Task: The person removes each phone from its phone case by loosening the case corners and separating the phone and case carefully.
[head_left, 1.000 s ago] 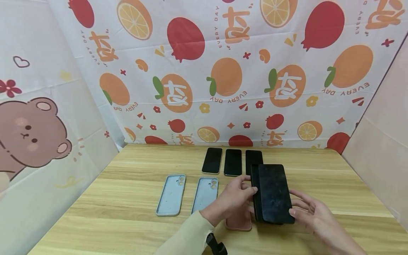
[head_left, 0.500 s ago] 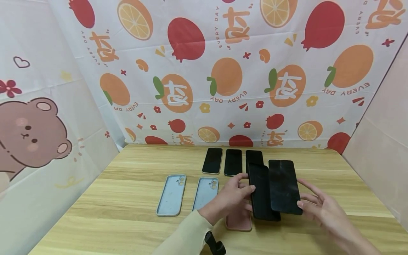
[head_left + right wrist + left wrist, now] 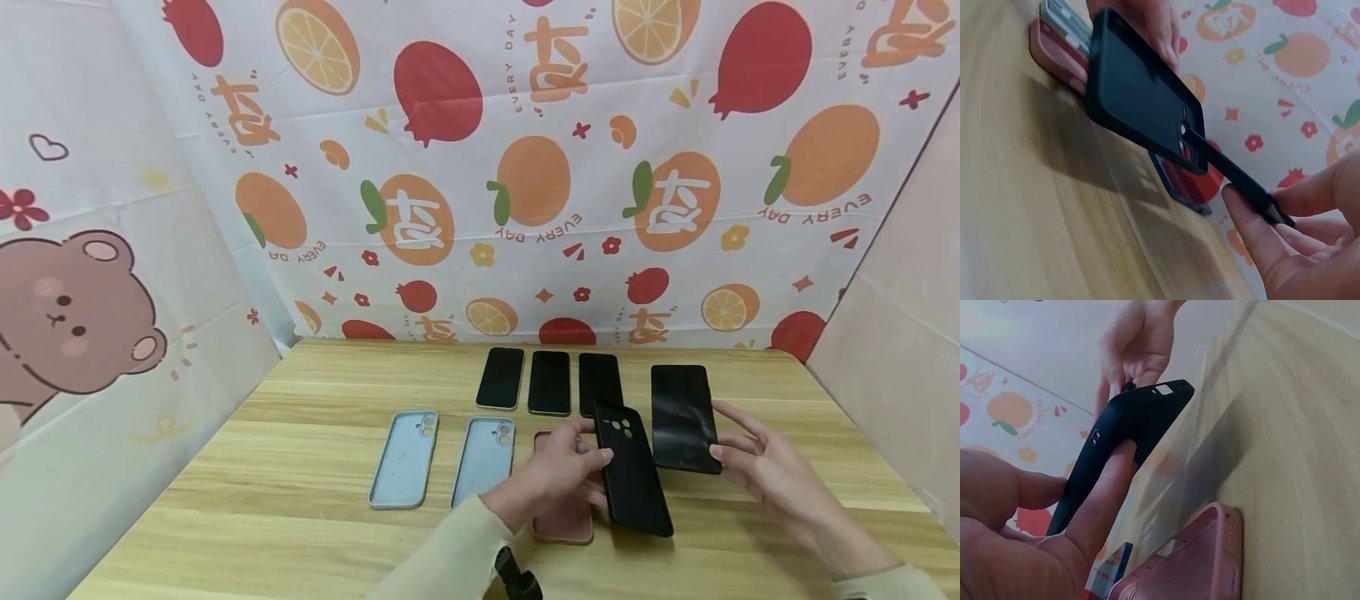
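Note:
In the head view my left hand (image 3: 551,471) pinches a black phone case (image 3: 633,475) by its left edge, tilted above the table. Camera cutouts show at its far end, and its hollow, rimmed inside (image 3: 1141,87) faces the right wrist camera. My right hand (image 3: 772,475) holds a black phone (image 3: 682,417) by its near right edge, thumb on the front. Phone and case are apart in the head view, the phone to the right and farther back. A pink phone case (image 3: 562,521) lies under my left hand, partly hidden.
Two light blue phone cases (image 3: 403,462) lie hollow side up on the wooden table (image 3: 300,467), left of my hands. Three dark phones (image 3: 550,382) lie in a row near the back edge. Behind them hangs a fruit-print cloth (image 3: 450,167).
My right hand has drawn the phone away from the case, rightward and toward the back. The case, still in my left hand, has tilted and now shows its camera cutouts.

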A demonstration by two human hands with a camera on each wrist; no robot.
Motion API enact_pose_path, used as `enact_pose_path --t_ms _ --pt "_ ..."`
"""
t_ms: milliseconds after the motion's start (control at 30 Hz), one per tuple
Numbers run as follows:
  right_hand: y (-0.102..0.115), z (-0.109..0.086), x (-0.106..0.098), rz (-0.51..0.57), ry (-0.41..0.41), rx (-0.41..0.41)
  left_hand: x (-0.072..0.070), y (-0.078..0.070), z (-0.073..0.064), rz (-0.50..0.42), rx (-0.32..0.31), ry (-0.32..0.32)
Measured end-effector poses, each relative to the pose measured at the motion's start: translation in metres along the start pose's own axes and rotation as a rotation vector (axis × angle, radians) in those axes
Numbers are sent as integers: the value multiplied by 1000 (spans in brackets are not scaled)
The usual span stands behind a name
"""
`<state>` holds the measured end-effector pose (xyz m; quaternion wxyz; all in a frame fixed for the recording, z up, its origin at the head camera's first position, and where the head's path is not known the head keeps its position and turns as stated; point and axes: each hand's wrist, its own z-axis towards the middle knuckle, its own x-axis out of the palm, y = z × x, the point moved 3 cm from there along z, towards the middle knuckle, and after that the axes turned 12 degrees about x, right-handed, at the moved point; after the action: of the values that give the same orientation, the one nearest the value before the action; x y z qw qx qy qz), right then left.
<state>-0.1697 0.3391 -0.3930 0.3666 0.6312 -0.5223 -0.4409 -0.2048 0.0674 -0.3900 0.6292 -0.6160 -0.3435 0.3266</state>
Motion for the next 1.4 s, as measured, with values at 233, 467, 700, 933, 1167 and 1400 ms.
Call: enact_pose_path --t_ms 233,467,700,933,1167,1400 --pt "6 20 -9 -67 -29 -8 6 4 2 -20 -31 28" --pt "7 35 -13 -164 -54 -17 11 7 1 -22 -61 51" --pt "7 49 -14 -195 -33 -5 13 13 2 21 -89 80" --pt "5 61 -15 -210 -19 21 13 13 1 148 -88 71" --pt "5 73 -19 -218 -26 51 15 11 -1 239 -72 92" --pt "5 77 -21 -329 -111 -3 16 4 0 501 -23 75"
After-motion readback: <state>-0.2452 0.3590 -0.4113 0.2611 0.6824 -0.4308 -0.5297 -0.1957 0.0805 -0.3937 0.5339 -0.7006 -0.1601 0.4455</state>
